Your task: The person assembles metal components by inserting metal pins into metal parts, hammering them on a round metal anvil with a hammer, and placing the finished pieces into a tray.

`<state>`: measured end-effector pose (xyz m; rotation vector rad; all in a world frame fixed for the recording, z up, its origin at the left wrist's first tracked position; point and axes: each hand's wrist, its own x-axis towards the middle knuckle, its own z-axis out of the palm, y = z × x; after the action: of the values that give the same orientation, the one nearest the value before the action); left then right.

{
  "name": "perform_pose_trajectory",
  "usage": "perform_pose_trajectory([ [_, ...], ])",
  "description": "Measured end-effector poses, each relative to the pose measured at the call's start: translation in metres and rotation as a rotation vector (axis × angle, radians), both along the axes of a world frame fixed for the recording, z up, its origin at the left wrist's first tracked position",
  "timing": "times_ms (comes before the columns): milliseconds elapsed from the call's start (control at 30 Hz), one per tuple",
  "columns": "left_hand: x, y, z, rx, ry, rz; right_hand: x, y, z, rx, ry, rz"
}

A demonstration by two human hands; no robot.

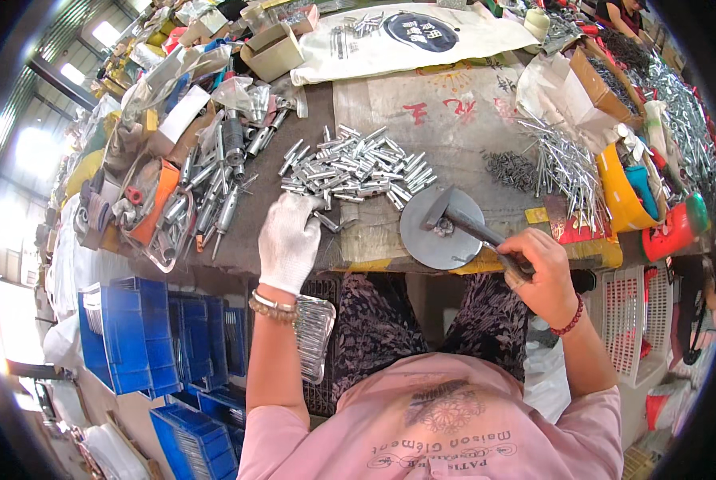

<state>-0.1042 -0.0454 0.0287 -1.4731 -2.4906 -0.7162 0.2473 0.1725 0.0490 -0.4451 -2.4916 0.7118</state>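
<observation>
**Hammer [479, 231] in the right hand [540, 262], its head over a round plate [418, 242]**

The hammer lies slantwise at the near edge of a cluttered workbench, right of centre. Its head is above the grey metal plate, at the far left end of the handle; whether it touches the plate is unclear. The bare right hand wraps its fingers around the handle's near right end. The left hand [287, 240], in a white knit glove, is at the near left of a heap of short silver tubes [358, 166]. Its fingertips point away from the body, and I cannot tell whether they pinch anything. One loose tube [326, 222] lies just right of the glove.

Right of the heap are a small mound of dark pins [508, 170] and, farther right, a spread of long thin rods [567, 172]. Larger metal cylinders [228, 210] crowd the left. A white sack [474, 42] covers the far side. Below the bench, at left, stand blue bins [140, 340].
</observation>
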Motion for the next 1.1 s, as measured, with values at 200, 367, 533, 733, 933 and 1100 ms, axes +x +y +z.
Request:
perform_pose_trajectory([
  [200,-0.005,0.004,0.024,-0.151,0.034,-0.174,-0.02,-0.011,0.001,-0.013,0.028,0.042],
  [367,-0.01,0.003,0.01,-0.148,-0.025,-0.265,-0.034,-0.012,-0.007,0.083,0.018,0.045],
  [533,0.043,0.013,0.023,0.071,-0.125,-0.268,-0.051,-0.018,-0.015,0.18,-0.038,0.076],
  [733,0.114,0.047,0.005,0.02,-0.114,-0.311,-0.053,-0.018,-0.016,0.252,-0.075,0.07],
  [933,0.111,0.044,-0.002,0.064,-0.21,-0.338,-0.048,-0.01,-0.022,0.312,-0.027,0.107],
  [1100,0.114,0.043,-0.002,0.08,-0.207,-0.328,-0.049,-0.008,-0.025,0.357,0.011,0.14],
])
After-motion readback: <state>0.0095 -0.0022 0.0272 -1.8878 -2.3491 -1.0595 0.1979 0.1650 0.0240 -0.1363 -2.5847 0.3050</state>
